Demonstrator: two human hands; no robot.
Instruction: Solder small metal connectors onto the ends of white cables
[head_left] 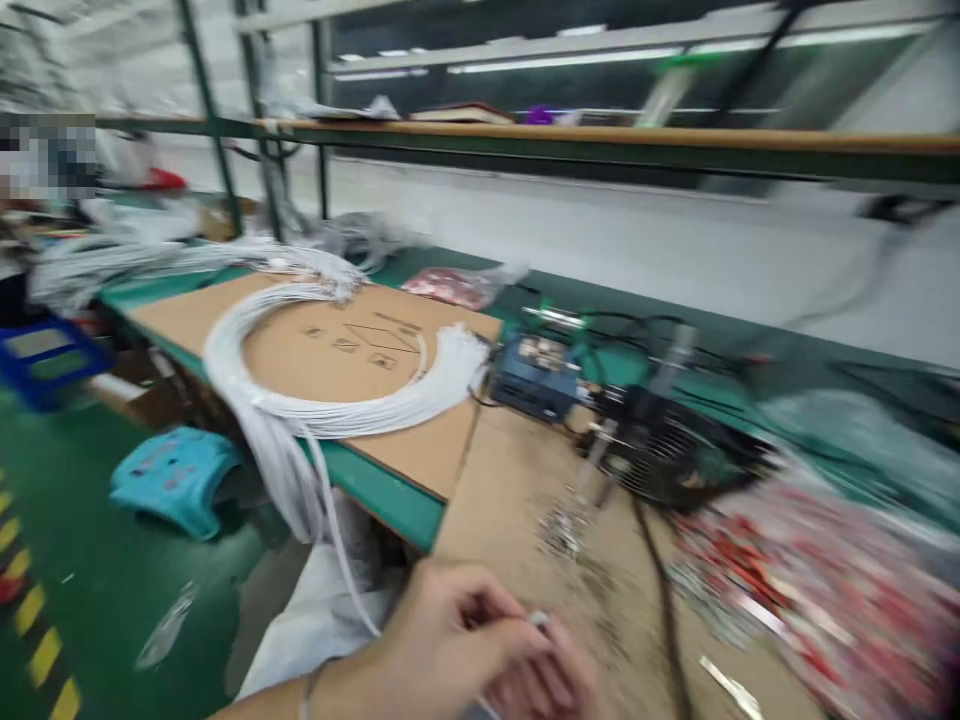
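Note:
My left hand (457, 635) reaches in from the bottom edge, thumb and forefinger pinched together. A white cable (341, 545) hangs from the bundle and passes behind my left wrist; a small pale tip (538, 619) shows at the fingertips, apparently its end. Close against them is my right hand (574, 665), blurred, fingers curled in; what it grips is hidden. The large coil of white cables (360, 415) lies on the cardboard, its loose part drooping over the table edge beside my left arm.
A blue box-shaped device (534, 375) and a black fan-like unit (660, 450) stand on the bench. Small metal parts (562, 530) lie before them. Red parts in clear plastic (840, 580) spread at right. A turquoise stool (176, 475) stands on the floor at left.

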